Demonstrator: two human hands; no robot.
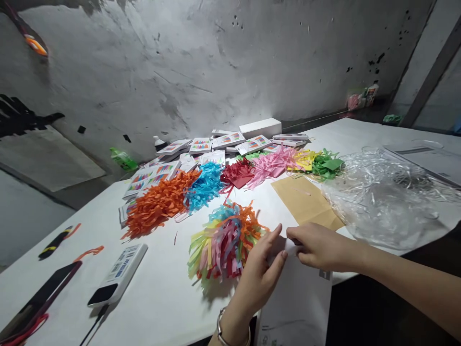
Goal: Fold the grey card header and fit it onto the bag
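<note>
A white printed packet point(295, 302) lies at the table's front edge, with small print at its near end. My left hand point(257, 274), with a silver bracelet at the wrist, holds the packet's far end between thumb and fingers. From the right, my right hand point(317, 246) is closed, its curled fingers pinching the white end; the exact grip is partly hidden. Just left of my left hand lies a multicoloured bunch of paper tassels point(226, 242) in yellow, pink, blue, red and orange. Beyond my right hand is a flat brown paper envelope point(306, 199).
Orange point(160, 202), blue point(206, 185), red point(238, 173) and pink tassels point(272, 163) form a row. Behind stand several printed boxes point(228, 140). Clear plastic bags point(382, 202) heap at right. A white device with a cable point(118, 274) and a dark phone point(41, 300) lie left.
</note>
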